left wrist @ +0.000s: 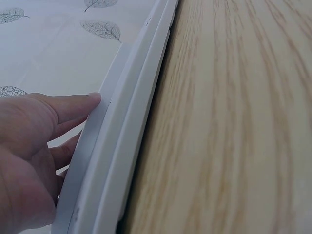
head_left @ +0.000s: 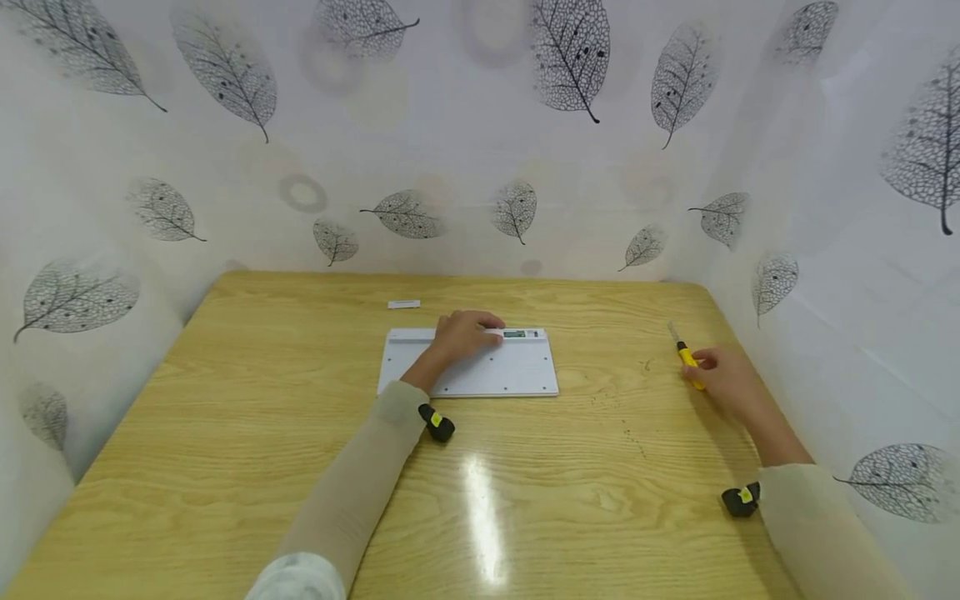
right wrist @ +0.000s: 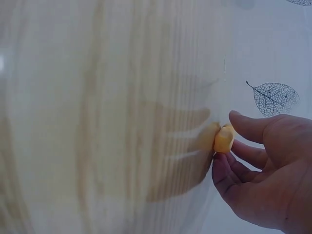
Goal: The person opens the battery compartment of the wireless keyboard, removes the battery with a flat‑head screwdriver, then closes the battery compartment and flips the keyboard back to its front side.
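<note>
A white keyboard (head_left: 487, 371) lies face down at the middle of the table, with small screws dotting its underside. My left hand (head_left: 461, 335) grips the raised strip along its far edge; in the left wrist view the thumb presses the near side of that strip (left wrist: 92, 139) and the other fingers go behind it. An open slot (head_left: 514, 334) shows green to the right of these fingers. Near the right edge of the table, my right hand (head_left: 723, 379) pinches the yellow handle of a slim tool (head_left: 687, 357) with a black collar and thin grey tip. Its handle end (right wrist: 224, 140) shows between thumb and fingers.
A small white strip-shaped cover (head_left: 403, 304) lies behind the keyboard, to the left. The wooden table (head_left: 225, 417) meets leaf-printed white cloth (head_left: 450, 150) at the back and both sides. Dark specks mark the wood between keyboard and tool.
</note>
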Demonstrator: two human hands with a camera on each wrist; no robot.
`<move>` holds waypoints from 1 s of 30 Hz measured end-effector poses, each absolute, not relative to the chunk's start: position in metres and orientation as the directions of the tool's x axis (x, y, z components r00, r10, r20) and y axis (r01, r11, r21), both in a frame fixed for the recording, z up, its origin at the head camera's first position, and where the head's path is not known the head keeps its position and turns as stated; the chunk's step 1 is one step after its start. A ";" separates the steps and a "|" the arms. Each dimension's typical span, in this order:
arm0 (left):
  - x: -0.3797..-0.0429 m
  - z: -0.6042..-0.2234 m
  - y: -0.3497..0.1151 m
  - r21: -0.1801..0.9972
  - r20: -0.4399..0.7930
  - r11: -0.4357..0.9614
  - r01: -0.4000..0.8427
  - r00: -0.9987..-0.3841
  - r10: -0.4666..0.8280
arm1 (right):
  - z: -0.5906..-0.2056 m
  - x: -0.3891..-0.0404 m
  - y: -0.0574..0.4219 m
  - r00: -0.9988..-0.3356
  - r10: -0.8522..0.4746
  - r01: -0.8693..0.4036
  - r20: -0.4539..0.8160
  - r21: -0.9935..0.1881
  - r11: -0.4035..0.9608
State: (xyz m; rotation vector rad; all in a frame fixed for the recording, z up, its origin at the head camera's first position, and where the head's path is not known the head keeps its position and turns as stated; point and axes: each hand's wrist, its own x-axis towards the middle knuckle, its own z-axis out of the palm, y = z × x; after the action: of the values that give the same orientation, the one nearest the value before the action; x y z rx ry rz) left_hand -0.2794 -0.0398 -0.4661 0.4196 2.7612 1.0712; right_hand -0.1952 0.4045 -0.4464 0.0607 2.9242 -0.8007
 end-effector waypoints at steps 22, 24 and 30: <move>-0.278 -0.466 -0.040 0.676 -0.029 0.706 0.211 -0.950 0.312 | -0.447 -0.186 0.404 -0.993 0.087 0.119 -0.084 -0.518 0.847; -0.278 -0.466 -0.040 0.679 -0.033 0.705 0.205 -0.951 0.309 | -0.445 -0.184 0.404 -0.993 0.097 0.121 -0.073 -0.516 0.848; -0.278 -0.465 -0.040 0.685 -0.030 0.699 0.208 -0.949 0.312 | -0.437 -0.179 0.400 -0.990 0.142 0.125 -0.013 -0.547 0.828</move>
State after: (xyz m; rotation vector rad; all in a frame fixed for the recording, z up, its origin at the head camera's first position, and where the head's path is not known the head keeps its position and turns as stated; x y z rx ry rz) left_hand -0.2777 -0.0404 -0.4654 0.4256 2.7608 1.0863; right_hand -0.1790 0.4000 -0.4373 0.2213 3.0303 -0.9044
